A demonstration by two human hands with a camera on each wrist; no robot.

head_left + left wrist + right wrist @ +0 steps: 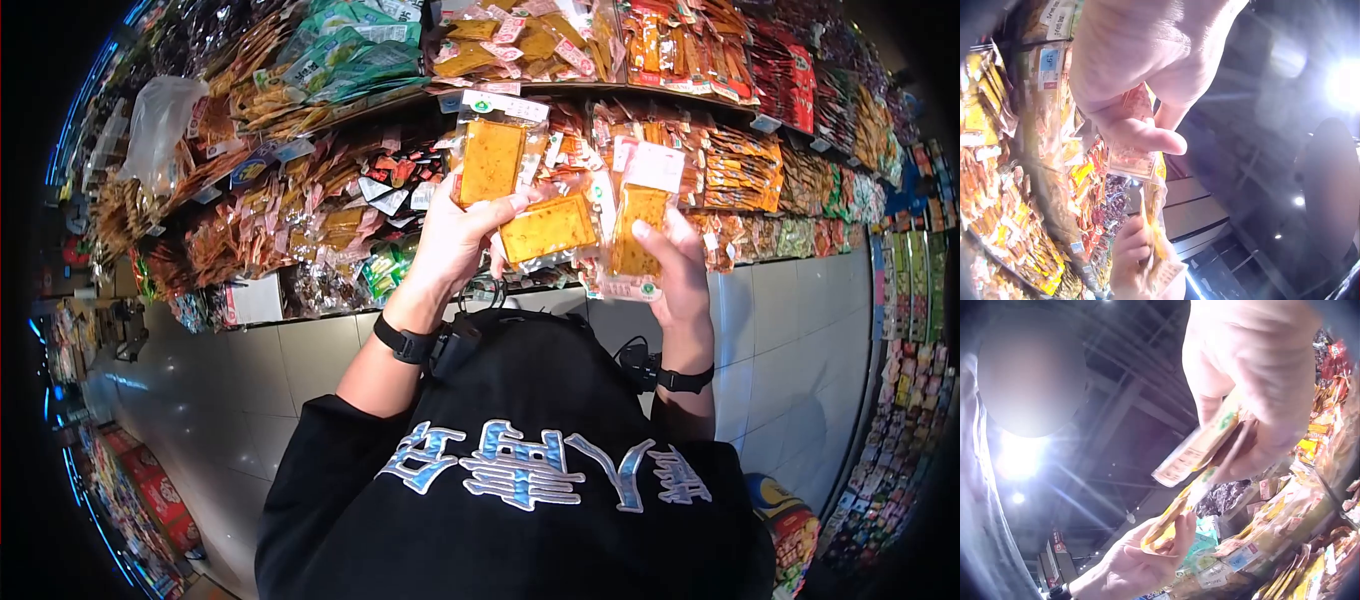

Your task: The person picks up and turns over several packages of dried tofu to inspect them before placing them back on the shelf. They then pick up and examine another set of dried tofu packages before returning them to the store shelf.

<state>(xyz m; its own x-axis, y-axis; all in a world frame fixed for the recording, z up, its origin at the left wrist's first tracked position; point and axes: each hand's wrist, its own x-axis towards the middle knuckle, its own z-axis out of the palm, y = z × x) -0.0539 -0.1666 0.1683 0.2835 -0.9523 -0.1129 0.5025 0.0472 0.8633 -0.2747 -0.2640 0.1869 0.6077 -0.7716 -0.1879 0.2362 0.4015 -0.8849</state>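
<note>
My left hand (452, 238) grips clear snack packets, each with a flat orange-brown slab inside. One packet (492, 160) stands upright above the thumb, and a second packet (548, 228) fans out sideways toward the right hand. Another packet of the same sort (640, 225), with a white label at its top, is pinched by my right hand (683, 270), thumb across its front. The middle packet overlaps the right one in the head view. From the right wrist, the left hand (1138, 559) shows fingers curled round a packet edge.
Tiered shelves hold heaps of packets: orange packs (740, 165) at right, green bags (355, 50) at upper left, yellow-brown packs (520, 40) at top. A shelf edge (640, 90) runs just behind the hands. A translucent plastic bag (160, 120) hangs far left. Tiled floor (790, 310) lies below.
</note>
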